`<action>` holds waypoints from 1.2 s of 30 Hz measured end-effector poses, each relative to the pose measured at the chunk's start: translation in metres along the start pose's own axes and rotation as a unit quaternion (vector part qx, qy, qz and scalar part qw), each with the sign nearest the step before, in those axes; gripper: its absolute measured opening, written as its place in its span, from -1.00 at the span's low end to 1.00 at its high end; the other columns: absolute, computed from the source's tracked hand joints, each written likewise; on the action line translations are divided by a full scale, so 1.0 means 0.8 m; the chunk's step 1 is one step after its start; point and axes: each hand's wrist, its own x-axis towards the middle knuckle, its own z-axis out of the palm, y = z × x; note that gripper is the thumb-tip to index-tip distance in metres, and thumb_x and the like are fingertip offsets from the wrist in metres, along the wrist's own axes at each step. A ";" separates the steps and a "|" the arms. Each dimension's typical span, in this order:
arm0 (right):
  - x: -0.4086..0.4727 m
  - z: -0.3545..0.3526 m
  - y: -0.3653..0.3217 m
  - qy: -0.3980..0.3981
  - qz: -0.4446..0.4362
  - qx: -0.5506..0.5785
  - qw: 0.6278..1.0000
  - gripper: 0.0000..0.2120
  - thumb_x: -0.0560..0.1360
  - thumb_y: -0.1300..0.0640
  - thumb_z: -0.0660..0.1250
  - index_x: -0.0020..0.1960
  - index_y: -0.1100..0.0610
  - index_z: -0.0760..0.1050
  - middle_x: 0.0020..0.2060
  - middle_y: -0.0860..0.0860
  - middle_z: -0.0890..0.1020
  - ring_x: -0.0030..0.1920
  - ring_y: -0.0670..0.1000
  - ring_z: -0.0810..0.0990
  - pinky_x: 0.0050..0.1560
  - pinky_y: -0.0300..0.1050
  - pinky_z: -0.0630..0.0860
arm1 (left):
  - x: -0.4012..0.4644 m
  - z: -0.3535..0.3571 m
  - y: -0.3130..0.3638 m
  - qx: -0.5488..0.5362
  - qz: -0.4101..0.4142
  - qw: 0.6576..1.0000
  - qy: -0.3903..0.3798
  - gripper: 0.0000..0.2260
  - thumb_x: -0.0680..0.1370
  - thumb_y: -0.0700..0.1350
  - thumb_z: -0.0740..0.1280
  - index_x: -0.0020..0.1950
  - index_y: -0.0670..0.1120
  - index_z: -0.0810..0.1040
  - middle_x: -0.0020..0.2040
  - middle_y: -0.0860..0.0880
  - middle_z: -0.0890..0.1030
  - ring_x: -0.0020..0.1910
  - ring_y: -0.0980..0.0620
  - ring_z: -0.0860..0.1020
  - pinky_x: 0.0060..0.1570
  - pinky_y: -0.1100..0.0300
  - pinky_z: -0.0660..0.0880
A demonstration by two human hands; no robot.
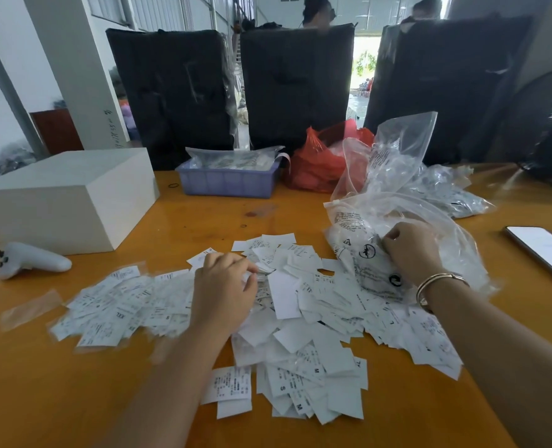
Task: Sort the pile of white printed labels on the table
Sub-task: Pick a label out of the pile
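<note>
Two hands busy: left hand (224, 287) pinches labels (303, 321) from the pile for sorting; right hand (410, 250) grips clear printed bag (365, 253) at right, steadying it.

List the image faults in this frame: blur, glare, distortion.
Head view: motion blur smears the left hand and the labels to its left; wide-angle distortion bows the table edges; the bright doorway is overexposed; the phone screen shows glare; the right hand is fairly sharp.

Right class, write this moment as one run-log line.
left hand: pinching labels from pile | right hand: gripping clear plastic bag | labels: unsorted, scattered on table
</note>
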 end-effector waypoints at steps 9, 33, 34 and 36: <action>0.001 -0.012 0.007 0.057 -0.065 -0.060 0.994 -0.68 0.42 0.33 0.20 -0.48 0.18 0.24 -0.47 0.04 0.31 -0.46 0.00 0.20 -0.45 -0.18 0.09 | -0.001 0.002 0.000 -0.007 0.007 1.000 -0.011 -0.85 0.55 -0.08 0.31 0.05 0.02 0.64 0.07 0.07 0.61 0.16 0.02 0.39 0.00 0.16 0.30; -0.170 0.029 -0.102 -0.214 -0.046 0.508 0.833 -0.89 0.54 0.24 0.30 -0.15 0.16 0.41 -0.42 0.04 0.63 -0.31 -0.01 0.65 -0.30 -0.27 0.51 | -0.005 -0.005 0.021 -0.362 -0.016 0.929 -0.077 -0.87 0.47 -0.06 0.44 -0.10 0.17 0.56 -0.25 0.09 0.59 -0.23 0.19 0.54 -0.23 0.39 0.48; -0.170 0.029 -0.102 -0.212 -0.044 0.521 0.826 -0.88 0.54 0.25 0.29 -0.15 0.17 0.40 -0.44 0.03 0.61 -0.32 -0.02 0.65 -0.31 -0.28 0.51 | -0.005 -0.005 0.021 -0.367 -0.022 0.927 -0.078 -0.87 0.48 -0.09 0.44 -0.10 0.15 0.57 -0.26 0.05 0.60 -0.25 0.16 0.55 -0.25 0.38 0.49; -0.168 0.030 -0.100 -0.202 -0.040 0.530 0.823 -0.89 0.55 0.24 0.29 -0.15 0.18 0.40 -0.44 0.02 0.62 -0.32 -0.02 0.64 -0.30 -0.28 0.52 | -0.004 -0.005 0.019 -0.387 -0.032 0.918 -0.078 -0.88 0.50 -0.13 0.41 -0.08 0.11 0.58 -0.24 0.07 0.64 -0.24 0.18 0.59 -0.24 0.39 0.51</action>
